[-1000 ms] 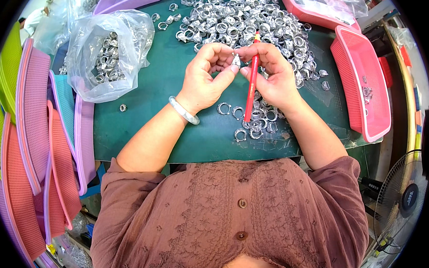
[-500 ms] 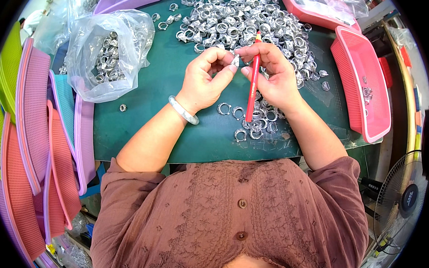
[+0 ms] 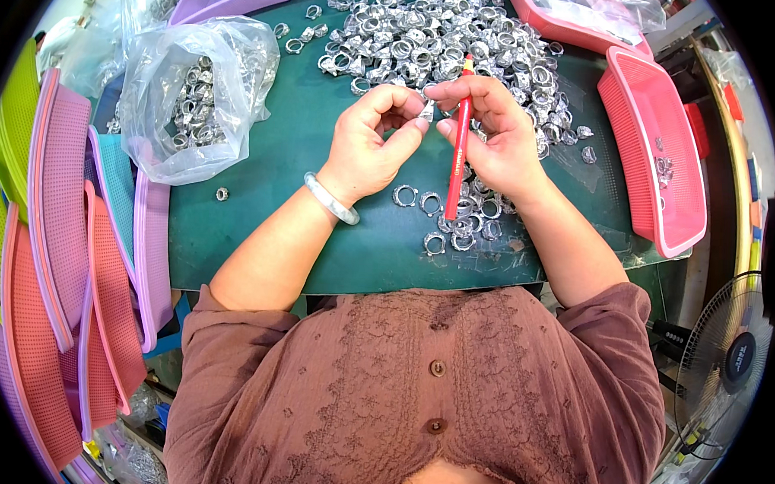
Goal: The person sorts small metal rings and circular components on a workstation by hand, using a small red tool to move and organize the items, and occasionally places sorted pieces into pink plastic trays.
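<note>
Between the thumb and fingers of my left hand (image 3: 379,138) is a silver ring (image 3: 427,110), raised above the green table (image 3: 293,229). My right hand (image 3: 496,143) is closed around a red pencil (image 3: 457,163), its fingertips close to the ring. The pencil slants nearly upright, with one end over the pile. Beyond my hands spreads a big pile of silver rings (image 3: 405,39). A smaller group of rings (image 3: 462,219) lies nearer me, partly under the right wrist. A single ring (image 3: 223,195) rests apart on the left.
An open clear plastic bag (image 3: 236,140) of rings stands at the left. On the right is a pink basket (image 3: 617,122) with a few rings. Stacked coloured baskets (image 3: 61,193) crowd the left edge, and a fan (image 3: 720,352) stands at the lower right.
Both hands stay almost in place. The pencil has turned slightly in my right hand, and the ring has tilted a little.
</note>
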Demonstrator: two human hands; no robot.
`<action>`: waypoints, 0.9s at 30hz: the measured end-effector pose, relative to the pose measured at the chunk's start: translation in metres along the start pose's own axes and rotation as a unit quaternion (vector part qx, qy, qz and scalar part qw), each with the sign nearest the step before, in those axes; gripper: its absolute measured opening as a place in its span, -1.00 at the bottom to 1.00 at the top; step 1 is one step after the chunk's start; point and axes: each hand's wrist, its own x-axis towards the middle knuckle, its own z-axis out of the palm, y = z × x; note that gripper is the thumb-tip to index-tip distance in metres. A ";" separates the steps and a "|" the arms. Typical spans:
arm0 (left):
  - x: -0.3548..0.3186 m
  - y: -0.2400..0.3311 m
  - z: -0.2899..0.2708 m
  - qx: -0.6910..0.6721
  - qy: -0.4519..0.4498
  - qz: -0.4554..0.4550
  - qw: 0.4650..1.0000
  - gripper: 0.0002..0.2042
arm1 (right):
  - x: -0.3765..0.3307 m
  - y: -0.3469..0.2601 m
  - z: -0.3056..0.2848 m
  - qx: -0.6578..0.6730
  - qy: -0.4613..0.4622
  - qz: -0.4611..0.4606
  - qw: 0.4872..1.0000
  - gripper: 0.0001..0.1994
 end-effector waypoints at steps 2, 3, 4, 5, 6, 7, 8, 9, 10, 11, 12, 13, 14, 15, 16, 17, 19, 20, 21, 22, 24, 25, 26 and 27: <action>0.000 0.000 0.002 0.003 0.011 0.010 1.000 -0.87 | 0.000 -0.001 0.000 -0.002 -0.001 -0.002 1.000 -0.67; 0.001 0.000 0.002 0.004 0.017 0.014 1.000 -0.89 | 0.000 0.000 0.000 -0.002 -0.002 -0.001 1.000 -0.67; 0.001 0.001 0.003 0.007 0.021 0.005 1.000 -0.89 | 0.000 0.000 -0.001 -0.002 -0.003 -0.001 1.000 -0.67; 0.001 0.003 0.003 0.010 0.024 -0.005 1.000 -0.89 | 0.000 0.001 -0.001 -0.002 -0.004 -0.001 1.000 -0.68; 0.001 0.004 0.003 0.013 0.027 -0.014 0.999 -0.90 | 0.000 0.001 -0.001 0.000 -0.003 0.001 1.000 -0.68; 0.000 0.003 0.002 0.020 0.022 -0.017 0.999 -0.90 | 0.000 0.001 -0.001 0.002 -0.001 0.003 1.000 -0.68; 0.000 0.002 0.000 0.027 0.018 -0.019 0.999 -0.89 | 0.000 0.001 -0.001 0.004 0.000 0.005 1.000 -0.68; 0.000 0.001 -0.001 0.034 0.013 -0.022 0.999 -0.89 | 0.000 0.000 -0.001 0.000 0.001 0.006 1.000 -0.67; 0.000 0.000 -0.002 0.039 0.011 -0.016 0.999 -0.88 | 0.000 -0.001 -0.001 -0.004 0.002 0.006 1.000 -0.67; 0.000 0.000 -0.003 0.044 0.009 -0.011 0.999 -0.88 | 0.000 -0.001 -0.001 -0.008 0.002 0.006 1.000 -0.67; 0.000 0.000 -0.004 0.049 0.007 -0.005 0.999 -0.87 | 0.000 -0.001 0.000 -0.008 0.003 0.006 1.000 -0.67; 0.001 0.000 -0.004 0.037 0.007 -0.004 0.999 -0.86 | 0.000 -0.001 0.000 -0.009 0.003 0.005 1.000 -0.67; 0.001 0.000 -0.004 0.025 0.006 -0.002 1.000 -0.85 | 0.000 -0.001 0.000 -0.010 0.004 0.005 1.000 -0.67; 0.001 0.000 -0.004 0.014 0.005 0.000 1.000 -0.84 | 0.000 -0.001 0.000 -0.009 0.002 0.003 1.000 -0.67; 0.001 0.001 -0.004 0.017 0.005 -0.001 1.000 -0.83 | -0.001 -0.001 0.000 -0.008 0.000 0.001 1.000 -0.67; 0.002 0.002 -0.004 0.019 0.006 -0.001 1.000 -0.83 | -0.001 0.000 0.000 -0.006 -0.003 -0.001 1.000 -0.67; 0.002 0.004 -0.005 0.023 0.003 -0.004 1.000 -0.81 | -0.002 0.002 0.001 -0.009 0.001 -0.006 1.000 -0.68; 0.003 0.004 -0.005 0.024 0.001 -0.007 1.000 -0.81 | -0.002 0.002 0.002 -0.010 0.003 -0.009 1.000 -0.68; 0.003 0.004 -0.005 0.025 -0.001 -0.010 1.000 -0.80 | -0.002 0.003 0.002 -0.013 0.002 -0.010 1.000 -0.69; 0.003 0.004 -0.004 0.019 0.003 -0.009 1.000 -0.81 | -0.002 0.004 0.001 -0.016 0.001 -0.012 1.000 -0.69; 0.003 0.002 -0.003 0.007 0.011 -0.009 1.000 -0.82 | -0.002 0.005 0.002 -0.018 0.002 -0.011 1.000 -0.71; 0.003 0.001 -0.003 0.004 0.009 -0.012 1.000 -0.82 | -0.002 0.004 0.003 -0.016 0.004 -0.007 1.000 -0.72; 0.002 0.001 -0.003 0.002 0.007 -0.015 1.000 -0.81 | -0.002 0.003 0.003 -0.015 0.006 -0.004 1.000 -0.73; 0.002 0.000 -0.003 0.000 0.005 -0.019 1.000 -0.81 | -0.002 0.003 0.003 -0.017 0.005 -0.003 1.000 -0.74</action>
